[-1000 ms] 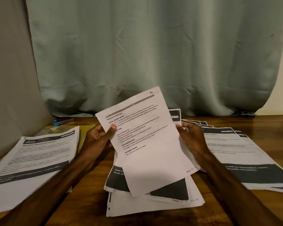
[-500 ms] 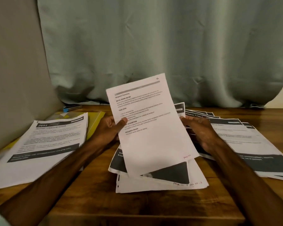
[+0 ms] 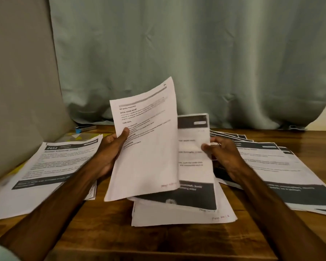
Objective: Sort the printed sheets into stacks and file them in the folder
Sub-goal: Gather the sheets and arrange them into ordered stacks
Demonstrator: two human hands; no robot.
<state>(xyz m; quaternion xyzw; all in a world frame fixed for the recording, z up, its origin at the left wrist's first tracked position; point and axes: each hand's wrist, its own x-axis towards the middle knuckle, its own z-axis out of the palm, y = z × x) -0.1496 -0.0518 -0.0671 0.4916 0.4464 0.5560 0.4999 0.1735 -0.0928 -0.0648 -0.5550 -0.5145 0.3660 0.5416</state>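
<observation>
- Desk (image 3: 105,232) wood lies bare along the near edge, in front of the middle stack (image 3: 186,217) (its lowest sheets jut out at the near right corner).
- Left hand (image 3: 111,153) grips the top sheet (image 3: 149,157) by its left edge, thumb on the printed face. The sheet stands tilted, with its lower edge just over the middle stack.
- Right hand (image 3: 226,157) pinches the right edge of the banded sheet (image 3: 194,166), thumb in front. This sheet rises from the same stack, just behind the top sheet.
- Left stack (image 3: 45,176) lies beside the left forearm, a narrow strip of wood away from the middle stack. The fanned right stack (image 3: 280,176) reaches up to it.
- Yellow folder (image 3: 83,137) shows under the left stack's far edge, and a blue-tipped object (image 3: 85,128) lies beyond it.
- Curtain (image 3: 196,63) closes the far side and a grey panel (image 3: 17,91) closes the left.
</observation>
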